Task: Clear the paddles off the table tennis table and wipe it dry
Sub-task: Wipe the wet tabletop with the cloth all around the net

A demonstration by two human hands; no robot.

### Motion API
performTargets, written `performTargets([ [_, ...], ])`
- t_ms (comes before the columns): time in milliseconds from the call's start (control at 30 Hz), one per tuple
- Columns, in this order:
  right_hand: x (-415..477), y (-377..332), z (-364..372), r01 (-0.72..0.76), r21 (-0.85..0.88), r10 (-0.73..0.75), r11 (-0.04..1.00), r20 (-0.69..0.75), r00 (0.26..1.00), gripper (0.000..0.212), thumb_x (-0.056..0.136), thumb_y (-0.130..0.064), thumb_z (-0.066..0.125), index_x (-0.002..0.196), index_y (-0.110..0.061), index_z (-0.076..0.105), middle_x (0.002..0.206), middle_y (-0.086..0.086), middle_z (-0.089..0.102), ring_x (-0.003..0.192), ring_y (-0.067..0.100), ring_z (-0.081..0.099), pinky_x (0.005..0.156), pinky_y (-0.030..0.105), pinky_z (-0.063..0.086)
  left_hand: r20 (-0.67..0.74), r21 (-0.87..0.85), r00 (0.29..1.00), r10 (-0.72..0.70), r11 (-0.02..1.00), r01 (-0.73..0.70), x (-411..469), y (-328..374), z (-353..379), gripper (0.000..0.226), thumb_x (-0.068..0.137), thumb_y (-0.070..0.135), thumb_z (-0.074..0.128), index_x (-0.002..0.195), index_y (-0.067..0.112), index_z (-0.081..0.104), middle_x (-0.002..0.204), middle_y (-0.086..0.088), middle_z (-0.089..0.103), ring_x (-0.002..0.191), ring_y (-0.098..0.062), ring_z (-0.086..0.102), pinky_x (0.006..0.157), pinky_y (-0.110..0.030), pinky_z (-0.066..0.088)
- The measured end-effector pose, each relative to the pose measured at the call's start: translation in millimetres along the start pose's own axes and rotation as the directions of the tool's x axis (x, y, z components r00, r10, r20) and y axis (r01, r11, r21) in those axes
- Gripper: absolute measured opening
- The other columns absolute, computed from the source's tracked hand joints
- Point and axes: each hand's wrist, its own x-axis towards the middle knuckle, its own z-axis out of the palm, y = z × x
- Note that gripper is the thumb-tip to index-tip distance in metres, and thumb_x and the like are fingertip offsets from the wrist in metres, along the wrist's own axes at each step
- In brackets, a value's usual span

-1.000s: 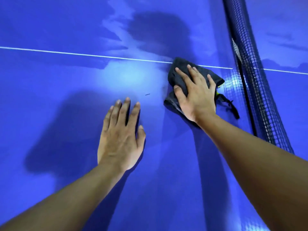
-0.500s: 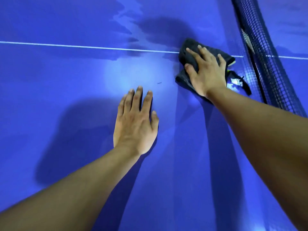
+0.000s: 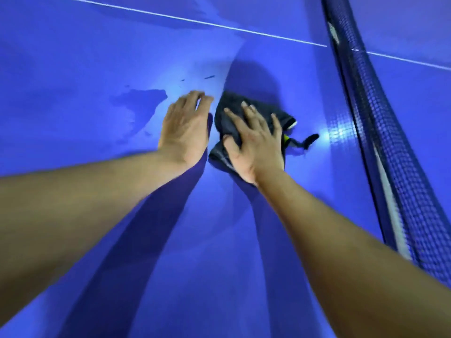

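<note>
My right hand (image 3: 256,145) lies flat with spread fingers on a dark grey cloth (image 3: 225,113), pressing it onto the blue table tennis table (image 3: 97,57). The cloth is bunched, with a strap end and a yellow-green bit sticking out to its right. My left hand (image 3: 185,128) rests flat on the table just left of the cloth, fingers straight, blurred by motion. A wet patch (image 3: 141,103) shows on the surface left of my left hand. No paddle is in view.
The dark blue net (image 3: 366,118) runs from top to bottom along the right side, close to the cloth. A white centre line (image 3: 195,21) crosses the table near the top. A few small dark specks lie beyond my left hand.
My right hand has drawn the cloth back from the white line toward me. My left hand has slid closer to the cloth. The view has tipped and shifted.
</note>
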Motion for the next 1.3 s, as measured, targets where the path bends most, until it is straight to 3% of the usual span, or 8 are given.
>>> performTargets([
  [200, -117, -36, -3, 0.001, 0.016, -0.001, 1.0, 0.028, 1.0, 0.065, 0.096, -0.057, 0.021, 0.159, -0.042, 0.029, 0.17, -0.002, 0.02, 0.157, 0.012, 0.011, 0.126, 0.052, -0.001, -0.005, -0.061, 1.0, -0.01, 0.998, 0.01, -179, 15, -21, 0.044, 0.091, 0.007, 0.04, 0.131, 0.003, 0.058, 0.138, -0.015, 0.055, 0.126, -0.035, 0.052, 0.11, -0.042, 0.037],
  [367, -215, -66, -4, 0.031, 0.023, -0.032, 0.999, 0.044, 0.999, 0.064, 0.098, -0.056, 0.026, 0.159, -0.039, 0.031, 0.17, -0.001, 0.021, 0.158, 0.014, 0.013, 0.126, 0.054, 0.003, 0.085, 0.01, 0.996, -0.021, 1.0, 0.02, -312, 15, -33, 0.054, 0.09, 0.015, 0.032, 0.138, 0.007, 0.055, 0.146, -0.012, 0.05, 0.135, -0.035, 0.048, 0.112, -0.048, 0.038],
  [500, -285, -94, -5, 0.031, 0.053, -0.032, 0.998, 0.023, 0.999, 0.062, 0.097, -0.054, 0.035, 0.157, -0.036, 0.038, 0.168, 0.001, 0.027, 0.156, 0.017, 0.02, 0.126, 0.056, 0.008, 0.08, 0.006, 0.987, -0.139, 0.99, 0.139, -371, 9, -45, 0.055, 0.091, 0.014, 0.031, 0.142, 0.008, 0.052, 0.149, -0.012, 0.046, 0.14, -0.035, 0.044, 0.112, -0.051, 0.038],
  [600, -323, -115, -4, 0.025, 0.05, -0.025, 0.998, 0.007, 1.0, 0.062, 0.096, -0.053, 0.042, 0.156, -0.037, 0.04, 0.167, 0.001, 0.03, 0.156, 0.016, 0.023, 0.126, 0.056, 0.011, 0.084, -0.006, 0.987, -0.137, 0.99, 0.138, -394, 4, -50, 0.056, 0.093, 0.013, 0.03, 0.145, 0.009, 0.049, 0.154, -0.01, 0.041, 0.144, -0.033, 0.038, 0.115, -0.05, 0.036],
  [767, -337, -137, 1, -0.035, 0.017, 0.036, 0.999, -0.006, 0.999, 0.061, 0.095, -0.053, 0.045, 0.155, -0.041, 0.04, 0.166, 0.001, 0.032, 0.156, 0.016, 0.023, 0.124, 0.058, 0.015, 0.067, -0.028, 0.992, -0.11, 0.993, 0.112, -395, -2, -50, 0.054, 0.086, 0.002, 0.061, 0.139, 0.011, 0.056, 0.149, -0.009, 0.049, 0.138, -0.032, 0.047, 0.109, -0.049, 0.043],
  [967, -284, -134, 10, -0.029, -0.03, 0.028, 0.999, -0.034, 0.999, 0.062, 0.098, -0.056, 0.037, 0.158, -0.042, 0.032, 0.169, 0.0, 0.026, 0.157, 0.016, 0.017, 0.124, 0.058, 0.013, 0.004, -0.131, 0.997, -0.074, 0.989, 0.074, -349, -26, -57, 0.035, 0.089, 0.019, 0.041, 0.115, 0.016, 0.066, 0.129, -0.003, 0.059, 0.12, -0.024, 0.054, 0.1, -0.035, 0.038],
  [1133, -199, -130, 17, -0.079, -0.048, 0.078, 0.996, -0.04, 0.996, 0.06, 0.101, -0.057, 0.028, 0.159, -0.044, 0.025, 0.17, -0.002, 0.02, 0.158, 0.013, 0.01, 0.126, 0.056, 0.006, 0.0, -0.128, 0.997, -0.078, 0.989, 0.077, -268, -63, -60, 0.04, 0.091, 0.02, 0.036, 0.121, 0.016, 0.062, 0.137, -0.003, 0.055, 0.125, -0.023, 0.051, 0.102, -0.036, 0.038],
  [1300, -95, -114, 19, -0.129, -0.067, 0.127, 0.989, -0.027, 0.991, 0.06, 0.1, -0.057, 0.026, 0.159, -0.045, 0.025, 0.171, -0.004, 0.018, 0.158, 0.011, 0.008, 0.126, 0.054, 0.002, 0.004, -0.072, 0.997, -0.082, 0.994, 0.082, -151, -109, -51, 0.043, 0.09, 0.013, 0.04, 0.129, 0.01, 0.057, 0.142, -0.011, 0.052, 0.123, -0.033, 0.052, 0.1, -0.047, 0.043],
])
